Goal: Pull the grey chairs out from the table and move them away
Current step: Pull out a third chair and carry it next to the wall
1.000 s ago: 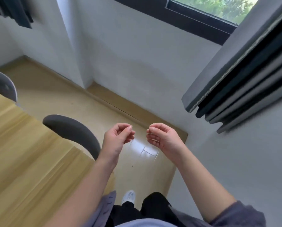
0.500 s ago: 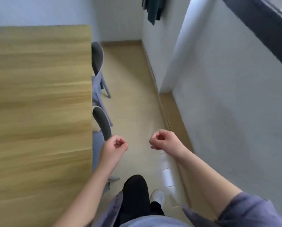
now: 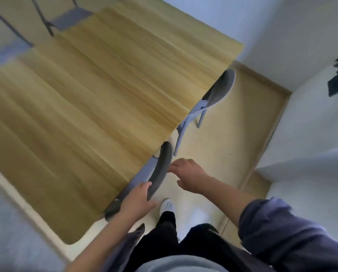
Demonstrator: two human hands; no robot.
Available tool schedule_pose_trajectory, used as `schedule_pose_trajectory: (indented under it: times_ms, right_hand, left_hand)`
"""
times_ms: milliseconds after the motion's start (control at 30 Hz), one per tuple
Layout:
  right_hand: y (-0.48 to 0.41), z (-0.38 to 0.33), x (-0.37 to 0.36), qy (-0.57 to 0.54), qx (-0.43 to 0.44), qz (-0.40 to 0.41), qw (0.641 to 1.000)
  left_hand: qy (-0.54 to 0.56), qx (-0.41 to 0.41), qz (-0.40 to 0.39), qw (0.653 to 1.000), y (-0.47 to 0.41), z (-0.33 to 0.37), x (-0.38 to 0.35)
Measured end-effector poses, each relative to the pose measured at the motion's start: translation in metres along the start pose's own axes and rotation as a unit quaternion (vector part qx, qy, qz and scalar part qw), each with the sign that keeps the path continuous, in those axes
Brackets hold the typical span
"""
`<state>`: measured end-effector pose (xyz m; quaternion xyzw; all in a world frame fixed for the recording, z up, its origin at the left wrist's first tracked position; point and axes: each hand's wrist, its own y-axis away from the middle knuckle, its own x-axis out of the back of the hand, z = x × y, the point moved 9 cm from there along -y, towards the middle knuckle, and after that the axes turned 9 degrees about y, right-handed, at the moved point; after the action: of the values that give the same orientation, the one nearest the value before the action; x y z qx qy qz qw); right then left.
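Note:
A long wooden table fills the left and middle of the head view. Two grey chairs are tucked under its right edge. The near grey chair shows its dark curved backrest just in front of me. My left hand is wrapped over the lower end of that backrest. My right hand hovers open beside the backrest's upper part, fingertips close to it, holding nothing. The far grey chair stands further along the same edge, its seat hidden under the table.
More grey chair legs show beyond the table's far side at the top left. A white wall runs close on the right, leaving a narrow strip of beige floor. My white shoe stands by the chair.
My view has swung from the window wall to the table. Both hands, curled in the air before, have reached out; the left now holds the near chair's backrest.

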<state>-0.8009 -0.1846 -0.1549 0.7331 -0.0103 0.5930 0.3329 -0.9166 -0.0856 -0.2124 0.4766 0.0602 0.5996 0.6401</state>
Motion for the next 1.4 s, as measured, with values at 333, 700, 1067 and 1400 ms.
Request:
schedule_pose_trajectory:
  times_ms: [333,700,1067,1400]
  right_hand:
    - [-0.072,-0.007,-0.029,0.273,0.277,-0.085,0.917]
    - [-0.101,-0.010,-0.041,0.258,0.426,-0.072,0.864]
    - [-0.090,-0.020,-0.040,0.308,0.456,-0.128,0.825]
    - [-0.015,-0.013,-0.060,0.315,0.467,-0.106,0.819]
  left_hand:
    - [0.036,0.146,0.096,0.984,-0.008,-0.022,-0.020]
    - [-0.057,0.305,0.239,0.920,-0.006,-0.027,-0.026]
    - [-0.028,0.332,0.251,0.909,-0.004,-0.026,-0.041]
    - [-0.049,0.325,0.157,0.931,0.030,-0.002,-0.103]
